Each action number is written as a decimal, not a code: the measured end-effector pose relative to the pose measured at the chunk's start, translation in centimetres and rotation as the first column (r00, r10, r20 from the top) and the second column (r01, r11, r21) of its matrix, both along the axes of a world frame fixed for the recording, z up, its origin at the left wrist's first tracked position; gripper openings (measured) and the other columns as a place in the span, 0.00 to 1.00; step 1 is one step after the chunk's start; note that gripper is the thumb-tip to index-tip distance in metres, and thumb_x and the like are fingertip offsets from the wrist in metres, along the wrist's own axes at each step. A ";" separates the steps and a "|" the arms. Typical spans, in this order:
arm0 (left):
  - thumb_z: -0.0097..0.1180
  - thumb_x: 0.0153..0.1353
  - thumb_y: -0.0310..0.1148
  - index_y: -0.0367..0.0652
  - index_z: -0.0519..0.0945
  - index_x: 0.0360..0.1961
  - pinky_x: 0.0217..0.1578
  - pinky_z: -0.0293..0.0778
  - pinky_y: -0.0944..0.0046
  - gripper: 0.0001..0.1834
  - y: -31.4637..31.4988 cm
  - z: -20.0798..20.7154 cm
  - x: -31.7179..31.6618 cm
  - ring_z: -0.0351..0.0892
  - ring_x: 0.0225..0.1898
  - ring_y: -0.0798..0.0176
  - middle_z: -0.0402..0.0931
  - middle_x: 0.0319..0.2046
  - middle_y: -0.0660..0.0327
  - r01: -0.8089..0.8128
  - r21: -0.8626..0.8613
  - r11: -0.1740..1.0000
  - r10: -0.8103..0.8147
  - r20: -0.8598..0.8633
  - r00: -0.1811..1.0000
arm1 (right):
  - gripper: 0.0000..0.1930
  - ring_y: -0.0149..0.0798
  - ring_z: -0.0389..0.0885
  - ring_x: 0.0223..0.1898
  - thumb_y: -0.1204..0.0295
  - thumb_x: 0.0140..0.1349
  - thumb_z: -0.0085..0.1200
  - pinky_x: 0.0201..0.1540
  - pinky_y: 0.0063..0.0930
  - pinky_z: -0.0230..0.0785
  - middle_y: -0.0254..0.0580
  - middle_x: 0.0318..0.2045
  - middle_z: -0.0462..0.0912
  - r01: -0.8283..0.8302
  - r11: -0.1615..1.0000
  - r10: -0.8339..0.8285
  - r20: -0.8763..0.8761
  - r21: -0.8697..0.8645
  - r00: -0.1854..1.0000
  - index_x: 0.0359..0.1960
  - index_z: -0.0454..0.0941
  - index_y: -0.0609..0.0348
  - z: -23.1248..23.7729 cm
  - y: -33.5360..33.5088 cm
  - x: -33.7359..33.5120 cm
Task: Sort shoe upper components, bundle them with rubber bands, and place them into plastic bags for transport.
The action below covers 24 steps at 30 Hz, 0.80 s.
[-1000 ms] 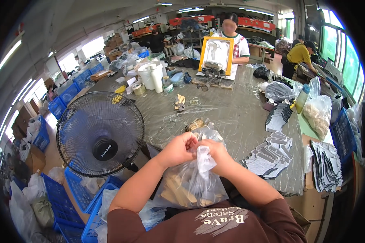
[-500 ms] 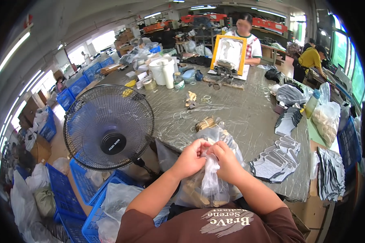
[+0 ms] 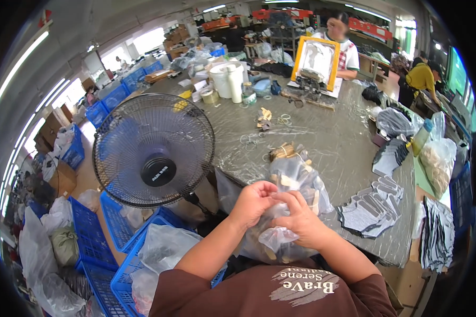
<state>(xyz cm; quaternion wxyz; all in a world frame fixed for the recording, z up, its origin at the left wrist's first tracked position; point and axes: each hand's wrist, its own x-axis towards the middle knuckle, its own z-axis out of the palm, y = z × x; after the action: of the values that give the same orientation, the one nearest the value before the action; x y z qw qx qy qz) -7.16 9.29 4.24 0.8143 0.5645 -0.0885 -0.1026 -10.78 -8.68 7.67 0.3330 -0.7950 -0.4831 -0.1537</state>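
Left hand (image 3: 256, 202) and right hand (image 3: 300, 217), both closed, pinch the gathered neck of a clear plastic bag (image 3: 296, 182) of wooden pieces at the worktop's (image 3: 344, 142) near edge. Stacked grey cards (image 3: 373, 206) lie rightward; a black fan (image 3: 153, 150) stands off the left edge.

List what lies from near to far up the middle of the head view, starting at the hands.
Left hand and right hand on the clear plastic bag → bundle of wooden pieces → loose rings → white buckets → yellow frame.
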 end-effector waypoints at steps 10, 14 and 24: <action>0.51 0.52 0.17 0.36 0.73 0.33 0.32 0.75 0.65 0.06 7.0 0.4 -4.0 0.77 0.28 0.62 0.75 0.28 0.58 -0.304 -0.251 0.919 0.298 -0.066 0.952 | 0.23 0.55 0.62 0.56 0.80 0.50 0.57 0.57 0.44 0.57 0.51 0.53 0.64 -0.375 0.883 0.429 -0.164 0.281 0.888 0.49 0.71 0.51 3.8 -1.2 -2.7; 0.53 0.49 0.21 0.34 0.76 0.36 0.31 0.74 0.66 0.10 13.6 6.5 -11.1 0.78 0.29 0.64 0.78 0.31 0.53 -0.233 0.113 0.966 0.239 -0.049 0.970 | 0.12 0.50 0.64 0.55 0.79 0.63 0.41 0.57 0.41 0.57 0.55 0.53 0.61 -0.637 0.310 0.835 0.118 0.706 0.537 0.46 0.73 0.61 10.3 -1.9 -3.7; 0.54 0.52 0.23 0.34 0.76 0.37 0.36 0.73 0.65 0.10 -32.7 -15.3 -49.4 0.77 0.32 0.65 0.78 0.32 0.55 -0.173 0.561 0.810 0.140 0.101 0.985 | 0.13 0.48 0.66 0.49 0.76 0.62 0.44 0.48 0.35 0.62 0.49 0.46 0.69 -0.766 0.101 0.920 0.233 0.635 0.314 0.48 0.74 0.60 13.5 3.6 -8.3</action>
<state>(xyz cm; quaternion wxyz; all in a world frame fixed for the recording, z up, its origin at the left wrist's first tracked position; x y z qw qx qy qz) -56.60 -23.38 -11.09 0.6125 0.7889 -0.0297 -0.0413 -19.03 -5.10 21.21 0.6612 -0.2075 -0.7209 0.0008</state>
